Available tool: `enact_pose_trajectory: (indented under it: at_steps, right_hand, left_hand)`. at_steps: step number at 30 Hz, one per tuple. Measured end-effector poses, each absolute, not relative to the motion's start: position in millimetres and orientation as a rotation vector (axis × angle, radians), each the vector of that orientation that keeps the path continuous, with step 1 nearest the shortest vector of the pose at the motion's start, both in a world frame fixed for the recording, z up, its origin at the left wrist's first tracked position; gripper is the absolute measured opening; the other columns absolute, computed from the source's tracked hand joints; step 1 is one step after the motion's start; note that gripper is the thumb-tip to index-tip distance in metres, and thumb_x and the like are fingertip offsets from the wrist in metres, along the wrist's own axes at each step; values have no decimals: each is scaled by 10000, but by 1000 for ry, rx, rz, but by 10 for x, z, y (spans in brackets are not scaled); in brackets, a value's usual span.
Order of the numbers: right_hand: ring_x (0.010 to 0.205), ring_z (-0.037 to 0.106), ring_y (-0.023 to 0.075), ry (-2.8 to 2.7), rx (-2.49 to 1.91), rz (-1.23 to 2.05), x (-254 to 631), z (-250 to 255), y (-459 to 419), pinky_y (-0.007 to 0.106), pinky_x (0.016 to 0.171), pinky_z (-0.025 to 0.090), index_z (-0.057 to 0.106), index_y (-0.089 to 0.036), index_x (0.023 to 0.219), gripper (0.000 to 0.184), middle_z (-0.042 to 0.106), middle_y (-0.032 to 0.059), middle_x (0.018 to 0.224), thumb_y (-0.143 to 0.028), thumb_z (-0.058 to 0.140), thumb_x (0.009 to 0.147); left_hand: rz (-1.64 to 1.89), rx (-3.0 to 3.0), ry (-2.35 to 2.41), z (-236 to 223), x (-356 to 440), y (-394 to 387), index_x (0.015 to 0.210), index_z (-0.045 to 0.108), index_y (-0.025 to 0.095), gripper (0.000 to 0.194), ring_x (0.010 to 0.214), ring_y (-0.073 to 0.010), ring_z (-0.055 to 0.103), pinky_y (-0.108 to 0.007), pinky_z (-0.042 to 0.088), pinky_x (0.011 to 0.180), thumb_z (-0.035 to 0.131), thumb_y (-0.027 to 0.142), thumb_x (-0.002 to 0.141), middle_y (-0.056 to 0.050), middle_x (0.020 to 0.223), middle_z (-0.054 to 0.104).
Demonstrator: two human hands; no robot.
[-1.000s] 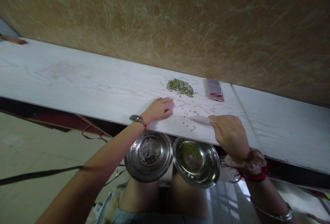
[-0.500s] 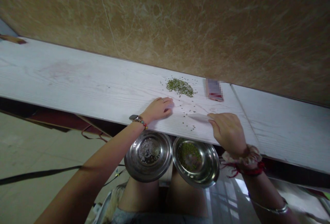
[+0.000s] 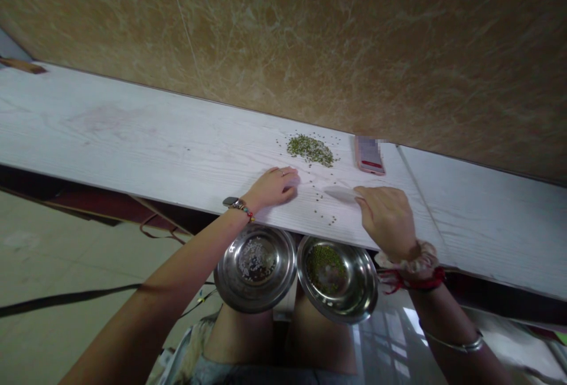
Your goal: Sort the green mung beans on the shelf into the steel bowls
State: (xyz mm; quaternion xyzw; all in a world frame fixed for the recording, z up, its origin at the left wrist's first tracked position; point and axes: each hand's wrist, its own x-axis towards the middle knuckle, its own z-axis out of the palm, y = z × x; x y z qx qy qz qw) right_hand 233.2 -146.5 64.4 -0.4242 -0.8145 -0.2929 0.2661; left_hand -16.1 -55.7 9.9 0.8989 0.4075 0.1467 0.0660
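Observation:
A small pile of green beans point(image 3: 310, 149) mixed with pale grains lies on the white wooden board point(image 3: 133, 137), with loose beans point(image 3: 325, 208) scattered in front of it. My left hand point(image 3: 273, 188) rests on the board just left of the loose beans, fingers curled and pressed down. My right hand point(image 3: 387, 218) lies to their right, fingers bent with the tips on the board; what is under them is hidden. Two steel bowls sit on my lap below the board's edge: the left bowl point(image 3: 254, 267) holds pale grains, the right bowl point(image 3: 337, 276) holds green beans.
A pink phone point(image 3: 369, 155) lies on the board right of the pile, near the marbled brown wall point(image 3: 310, 36). A seam point(image 3: 416, 190) crosses the board to the right of my right hand. A dark cable point(image 3: 66, 299) runs over the floor at lower left.
My right hand has slid up and a little left across the board, toward the loose beans. My left hand has stayed in place.

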Motion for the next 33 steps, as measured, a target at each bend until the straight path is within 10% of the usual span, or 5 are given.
enact_pose_trajectory:
  at_steps: [33]
  right_hand:
    - [722, 527, 215, -2275, -1525, -719, 2136, 632, -1114, 332, 682, 312, 674, -152, 876, 239, 656, 73, 713, -152, 435, 876]
  left_hand:
    - [507, 2680, 1286, 121, -139, -568, 1145, 614, 146, 316, 1166, -239, 578, -393, 448, 1014, 521, 224, 853, -108, 1275, 616]
